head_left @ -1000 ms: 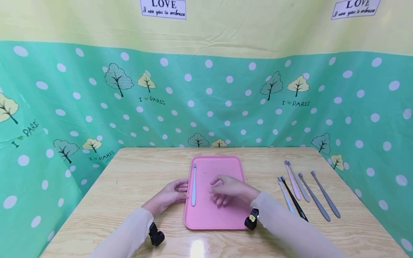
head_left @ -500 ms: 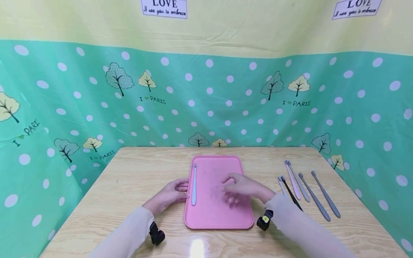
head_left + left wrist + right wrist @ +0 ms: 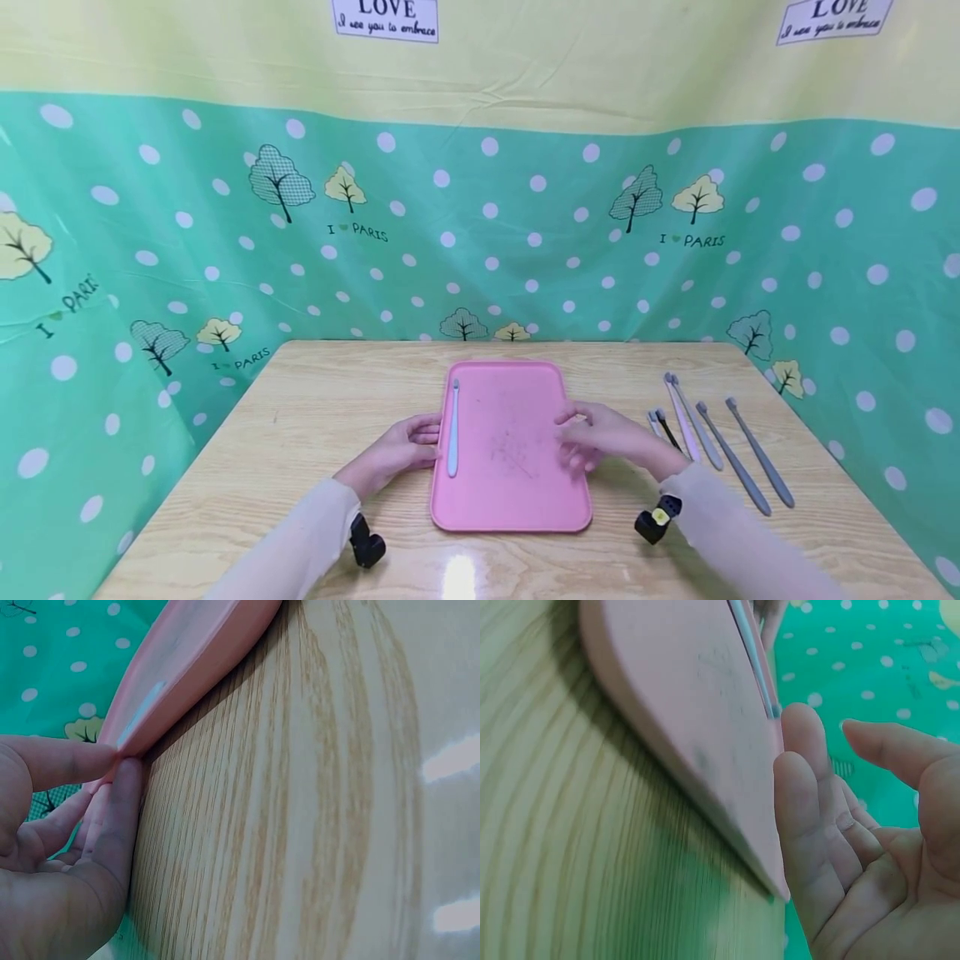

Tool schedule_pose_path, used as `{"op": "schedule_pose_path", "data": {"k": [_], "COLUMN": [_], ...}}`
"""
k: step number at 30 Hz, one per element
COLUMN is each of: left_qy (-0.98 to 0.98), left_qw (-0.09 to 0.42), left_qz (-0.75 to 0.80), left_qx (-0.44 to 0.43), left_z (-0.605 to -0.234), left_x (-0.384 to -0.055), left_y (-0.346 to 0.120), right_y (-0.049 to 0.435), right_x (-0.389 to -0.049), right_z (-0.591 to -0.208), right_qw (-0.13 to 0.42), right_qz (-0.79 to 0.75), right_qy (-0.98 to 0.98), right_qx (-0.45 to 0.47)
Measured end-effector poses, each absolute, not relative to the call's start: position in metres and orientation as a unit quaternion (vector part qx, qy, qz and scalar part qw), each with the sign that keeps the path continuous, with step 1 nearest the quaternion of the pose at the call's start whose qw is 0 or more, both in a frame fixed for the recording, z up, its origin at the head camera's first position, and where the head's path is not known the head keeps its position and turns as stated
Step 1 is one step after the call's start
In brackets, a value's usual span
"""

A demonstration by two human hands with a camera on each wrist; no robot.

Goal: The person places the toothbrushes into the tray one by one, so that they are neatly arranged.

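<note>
My left hand [image 3: 401, 450] is at the left edge of a pink tray [image 3: 517, 508], its thumb and fingertips meeting at the rim in the left wrist view. Along that side inside the tray lies a pale blue toothbrush [image 3: 453, 442], head pointing away from me. Over the tray's right rim hovers my right hand [image 3: 600, 433], fingers loosely bent and holding nothing. The right wrist view shows its palm and relaxed fingers [image 3: 799, 802] beside the tray [image 3: 682, 697]. Dark smudges mark the middle of the tray's surface.
Right of the tray several toothbrushes lie on the wooden table [image 3: 337, 375]: a lilac one [image 3: 684, 425], a black one [image 3: 666, 427] partly hidden by my right arm, and grey ones [image 3: 761, 454]. A green dotted cloth [image 3: 487, 250] hangs behind the table.
My right hand has moved right, from over the middle of the tray to its right rim, showing more of the smudged surface. My left hand and the toothbrush in the tray look unchanged.
</note>
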State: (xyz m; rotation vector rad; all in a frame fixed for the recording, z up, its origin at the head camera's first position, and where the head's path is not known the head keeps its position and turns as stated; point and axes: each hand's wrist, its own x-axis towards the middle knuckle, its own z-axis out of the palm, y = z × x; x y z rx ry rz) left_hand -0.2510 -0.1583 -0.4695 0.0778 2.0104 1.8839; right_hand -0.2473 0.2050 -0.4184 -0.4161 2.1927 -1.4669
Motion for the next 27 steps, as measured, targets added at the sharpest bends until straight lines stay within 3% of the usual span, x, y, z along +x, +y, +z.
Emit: {"op": "schedule_pose_path", "data": {"k": [27], "left_qy": [0.710], "left_qw": [0.196], "left_qz": [0.676], "left_qx": [0.031], "left_z": [-0.470], "left_x": [-0.251], "left_y": [-0.159], "right_y": [0.307], "right_x": [-0.211], "right_z": [-0.423], "right_qw": [0.200], "right_qz": [-0.535], "right_qy": [0.818], "right_qx": [-0.075]}}
